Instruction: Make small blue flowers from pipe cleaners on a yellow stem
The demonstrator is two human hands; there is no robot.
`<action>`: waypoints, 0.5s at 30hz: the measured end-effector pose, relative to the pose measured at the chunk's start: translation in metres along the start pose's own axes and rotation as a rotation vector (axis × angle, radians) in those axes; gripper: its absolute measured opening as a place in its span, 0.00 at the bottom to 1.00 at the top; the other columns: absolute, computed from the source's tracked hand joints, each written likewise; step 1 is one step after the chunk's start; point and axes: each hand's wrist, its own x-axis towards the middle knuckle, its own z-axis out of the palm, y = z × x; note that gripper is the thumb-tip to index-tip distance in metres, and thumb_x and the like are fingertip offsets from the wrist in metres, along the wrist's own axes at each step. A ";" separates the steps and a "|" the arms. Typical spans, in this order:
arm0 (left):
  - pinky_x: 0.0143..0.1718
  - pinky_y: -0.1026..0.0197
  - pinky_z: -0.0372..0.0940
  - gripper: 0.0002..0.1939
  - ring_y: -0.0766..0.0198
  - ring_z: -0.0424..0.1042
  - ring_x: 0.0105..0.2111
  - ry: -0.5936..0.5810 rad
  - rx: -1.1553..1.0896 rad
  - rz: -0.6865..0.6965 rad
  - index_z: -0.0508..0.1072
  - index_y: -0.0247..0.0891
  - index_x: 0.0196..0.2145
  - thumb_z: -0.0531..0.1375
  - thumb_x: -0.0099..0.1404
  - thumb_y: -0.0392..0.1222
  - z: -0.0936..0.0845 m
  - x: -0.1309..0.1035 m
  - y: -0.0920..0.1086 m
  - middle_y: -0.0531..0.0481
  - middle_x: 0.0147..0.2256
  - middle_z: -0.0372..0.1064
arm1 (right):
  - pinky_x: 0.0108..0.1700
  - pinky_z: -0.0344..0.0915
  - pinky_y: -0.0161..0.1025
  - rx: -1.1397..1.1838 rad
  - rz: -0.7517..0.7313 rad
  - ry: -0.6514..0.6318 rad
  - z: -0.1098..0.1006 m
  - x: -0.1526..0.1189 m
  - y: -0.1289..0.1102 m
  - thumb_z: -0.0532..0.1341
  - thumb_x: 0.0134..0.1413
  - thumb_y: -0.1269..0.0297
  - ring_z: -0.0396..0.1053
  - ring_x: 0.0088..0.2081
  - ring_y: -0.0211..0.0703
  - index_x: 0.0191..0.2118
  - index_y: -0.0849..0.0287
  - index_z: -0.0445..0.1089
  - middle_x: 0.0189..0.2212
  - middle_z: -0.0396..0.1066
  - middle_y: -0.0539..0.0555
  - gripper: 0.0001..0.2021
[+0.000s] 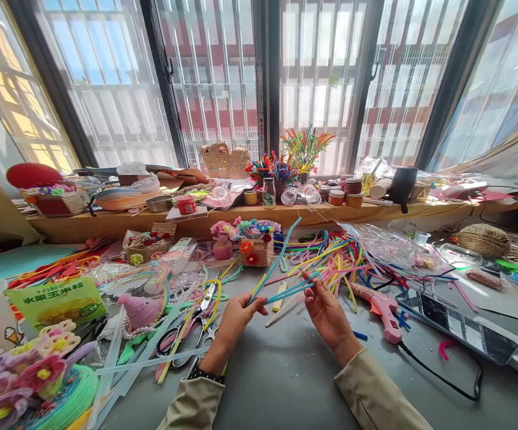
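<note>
My left hand (236, 322) is closed, thumb and fingers pinching light-blue pipe cleaners (286, 293). They run across to my right hand (328, 319), whose fingertips pinch their other end. One long light-blue stem (283, 254) rises from my left hand, slanting up and to the right. Beyond my hands lies a tangled heap of coloured pipe cleaners (330, 254). Scissors (205, 301) rest on the table to the left of my left hand. Right of my right hand sits a pink glue gun (382, 310) with a black cord.
A small woven basket of pipe-cleaner flowers (256, 251) stands behind my hands. Clear glue sticks (111, 358) and finished flowers (35, 376) lie at left. A phone (458, 328) rests at right on the grey table (286, 382). Jars (354, 191) line the windowsill.
</note>
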 end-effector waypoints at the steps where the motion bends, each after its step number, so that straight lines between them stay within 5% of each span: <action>1: 0.19 0.66 0.41 0.21 0.72 0.43 0.16 0.009 0.005 -0.005 0.70 0.33 0.18 0.54 0.48 0.56 0.000 0.000 0.001 0.59 0.13 0.47 | 0.24 0.66 0.24 0.007 -0.002 0.003 -0.001 0.000 0.000 0.62 0.38 0.70 0.67 0.25 0.28 0.27 0.57 0.66 0.33 0.70 0.47 0.05; 15: 0.17 0.66 0.38 0.21 0.74 0.42 0.14 0.018 -0.159 -0.102 0.73 0.32 0.21 0.56 0.45 0.56 -0.002 0.000 0.002 0.59 0.10 0.46 | 0.25 0.63 0.27 -0.037 0.015 0.006 0.000 0.000 -0.003 0.64 0.35 0.63 0.62 0.20 0.30 0.17 0.60 0.61 0.18 0.64 0.46 0.10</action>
